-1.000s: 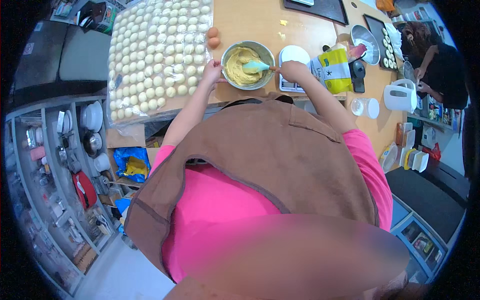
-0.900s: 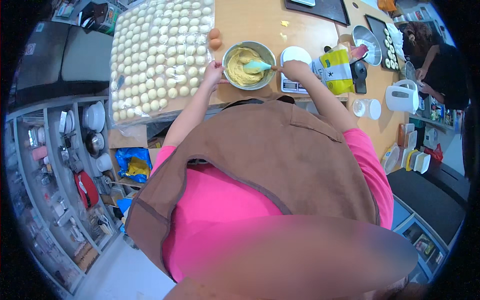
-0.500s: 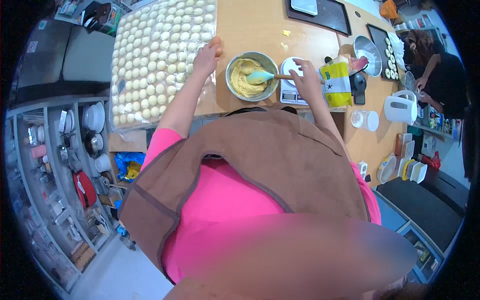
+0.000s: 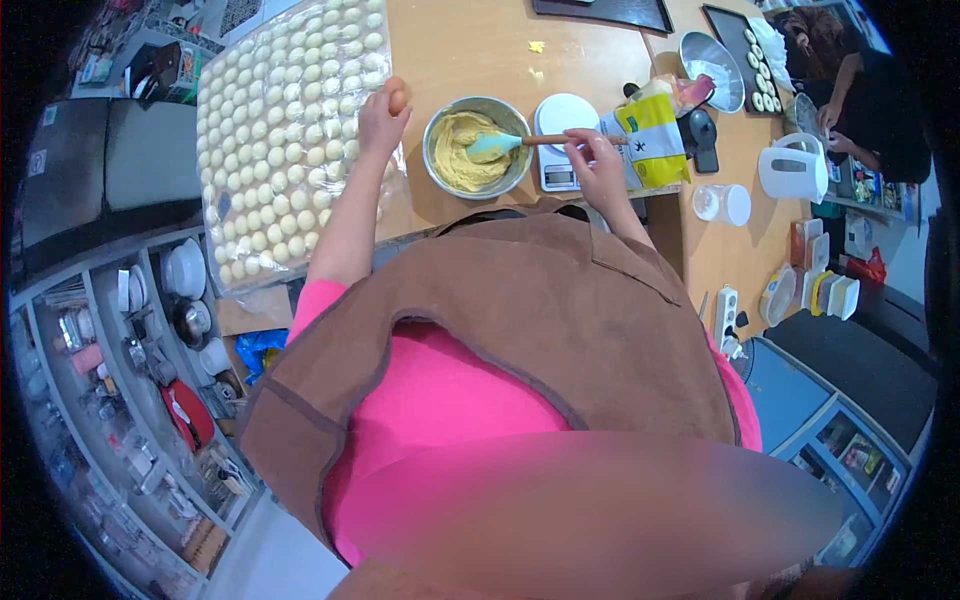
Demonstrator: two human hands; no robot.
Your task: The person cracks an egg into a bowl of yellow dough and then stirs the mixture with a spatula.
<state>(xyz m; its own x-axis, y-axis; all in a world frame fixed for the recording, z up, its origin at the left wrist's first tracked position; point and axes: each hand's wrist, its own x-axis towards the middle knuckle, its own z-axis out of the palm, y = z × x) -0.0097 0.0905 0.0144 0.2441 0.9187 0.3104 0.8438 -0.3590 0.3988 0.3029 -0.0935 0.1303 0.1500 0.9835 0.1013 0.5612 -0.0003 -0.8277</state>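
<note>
My left hand [image 4: 380, 125] is closed around brown eggs [image 4: 398, 101], beside the right edge of a plastic-covered sheet of dough balls [image 4: 290, 150]. To its right stands a metal bowl [image 4: 432, 172] of thick yellow batter [image 4: 458, 160]. A spatula [image 4: 545, 140] with a pale blue head and a wooden handle rests in the batter, its handle reaching over a white kitchen scale [image 4: 562, 112]. My right hand [image 4: 600, 172] has its fingers on that handle, near the far end. The exact grip is partly hidden.
Right of the scale are a yellow and white bag [image 4: 655, 140], a metal bowl with white contents [image 4: 738, 85], a clear jar [image 4: 722, 205] and a white hand mixer [image 4: 793, 168]. A tray of dough rings [image 4: 755, 60] lies farther back. Another person [image 4: 870, 110] works at the right.
My right hand has gone from open fingers beside the handle to fingers closed on it. My left hand keeps the eggs. The whole view has shifted slightly.
</note>
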